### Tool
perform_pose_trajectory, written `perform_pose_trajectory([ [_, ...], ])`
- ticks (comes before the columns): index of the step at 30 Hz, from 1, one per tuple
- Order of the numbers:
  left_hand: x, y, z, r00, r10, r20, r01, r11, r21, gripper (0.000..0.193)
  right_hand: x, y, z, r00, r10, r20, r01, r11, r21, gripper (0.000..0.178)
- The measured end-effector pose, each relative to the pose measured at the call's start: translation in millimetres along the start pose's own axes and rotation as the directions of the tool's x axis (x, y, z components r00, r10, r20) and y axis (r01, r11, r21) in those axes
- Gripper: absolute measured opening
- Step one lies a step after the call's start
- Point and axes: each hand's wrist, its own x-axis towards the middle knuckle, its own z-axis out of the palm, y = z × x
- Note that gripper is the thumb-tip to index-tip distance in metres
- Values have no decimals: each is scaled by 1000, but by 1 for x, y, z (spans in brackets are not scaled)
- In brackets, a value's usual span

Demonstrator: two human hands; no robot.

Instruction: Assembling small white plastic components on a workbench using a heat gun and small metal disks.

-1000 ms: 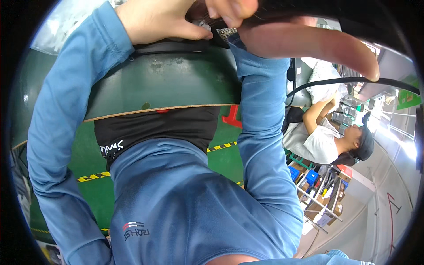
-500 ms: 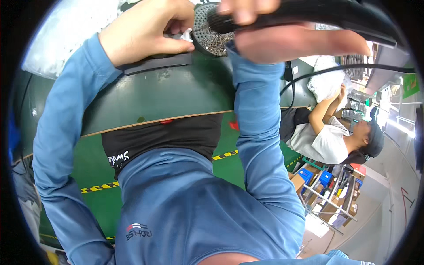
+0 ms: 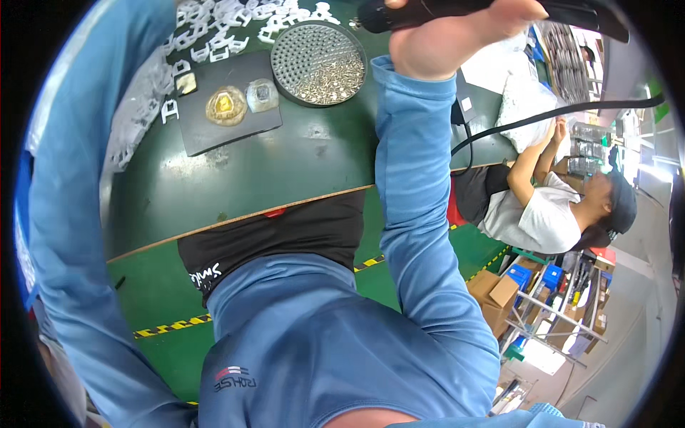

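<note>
Now that the left hand has gone out of view, its hold impossible to tell, the black fixture plate (image 3: 214, 135) lies uncovered on the desk (image 3: 314, 157), leftward of the right grip (image 3: 457, 43), which clasps a black electric screwdriver (image 3: 435, 11), so both nests (image 3: 225, 106) are accessible.

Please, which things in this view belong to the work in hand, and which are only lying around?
Seemingly in use:
black handheld tool, in the right hand
round tray of small metal pieces
dark flat block
white plastic parts

Apparently just lying around:
cardboard boxes
blue bins
small dark object on the floor
</note>
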Motion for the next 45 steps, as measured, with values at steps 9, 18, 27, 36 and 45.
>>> perform_pose_trajectory([
  [9, -27, 50, 17, 893, -132, 431, 151, 989, -8, 16, -8, 0, 16, 992, 45, -114, -59, 991, -119, 70],
  [18, -31, 38, 36, 959, -158, 237, 219, 941, -259, 18, -5, 18, -5, 999, -6, 43, 12, 990, -140, 61],
  [27, -64, 76, -53, 756, -284, 589, 558, -189, -808, 46, -57, -16, 15, 623, -414, 664, 775, 217, -593, 43],
  [36, -84, 75, -32, 800, 48, 598, 522, -548, -654, 53, -78, 9, 13, 677, -243, 694, 719, 416, -556, 40],
  [45, -82, 75, -27, 744, -561, 362, 662, 691, -289, 19, -102, 3, 11, 790, 144, 596, 555, 247, -795, 21],
])
